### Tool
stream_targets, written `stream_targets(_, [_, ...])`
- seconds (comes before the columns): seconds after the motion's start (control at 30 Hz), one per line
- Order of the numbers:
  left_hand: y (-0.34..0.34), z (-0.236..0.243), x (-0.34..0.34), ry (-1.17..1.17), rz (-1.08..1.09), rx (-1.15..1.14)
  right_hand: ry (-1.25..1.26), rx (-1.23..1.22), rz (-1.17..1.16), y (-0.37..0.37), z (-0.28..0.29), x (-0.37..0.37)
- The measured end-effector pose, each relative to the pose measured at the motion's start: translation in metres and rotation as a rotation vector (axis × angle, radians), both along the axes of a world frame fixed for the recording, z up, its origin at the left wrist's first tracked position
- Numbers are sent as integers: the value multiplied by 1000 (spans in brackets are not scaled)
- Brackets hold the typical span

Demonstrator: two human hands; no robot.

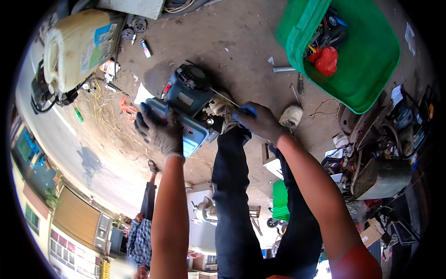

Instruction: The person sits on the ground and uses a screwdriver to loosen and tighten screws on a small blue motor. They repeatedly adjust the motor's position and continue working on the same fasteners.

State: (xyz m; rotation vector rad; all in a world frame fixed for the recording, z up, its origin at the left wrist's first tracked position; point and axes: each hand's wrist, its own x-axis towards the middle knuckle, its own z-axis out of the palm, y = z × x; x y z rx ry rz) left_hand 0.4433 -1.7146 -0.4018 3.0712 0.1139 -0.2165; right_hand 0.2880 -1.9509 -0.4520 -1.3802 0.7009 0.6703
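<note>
A small dark-blue engine (185,96) with a round black starter housing (192,76) sits on the ground ahead of me. From it a thin pull cord (224,96) stretches tight to my right hand (261,122), which is gloved and closed at the cord's end; the grip itself is hidden in the fingers. My left hand (162,132), also gloved, lies with fingers spread on the engine's lighter-blue box-shaped part (195,135). One of my shoes (219,104) is up against the engine's side; the other shoe (291,116) stands further right.
A green bin (367,69) holding tools and a red bag lies at the far right. By it is a screwdriver (300,86). A yellowish jerrycan (76,46) stands far left, a spray can (146,48) nearby. Scrap parts (381,176) pile up right. A person (140,237) is at lower left.
</note>
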Motion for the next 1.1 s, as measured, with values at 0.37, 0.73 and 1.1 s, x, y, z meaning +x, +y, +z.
stream_targets(0.37, [-1,-3,5,17,-80,-244,-126,-10,-495,71,-142,35])
stream_targets(0.73, [9,-5,3,-35,-152,-134,-226,122,6,50,-113,74])
stream_targets(1.1, [-1,1,0,-24,-118,2,106,42,-194,84,-143,9])
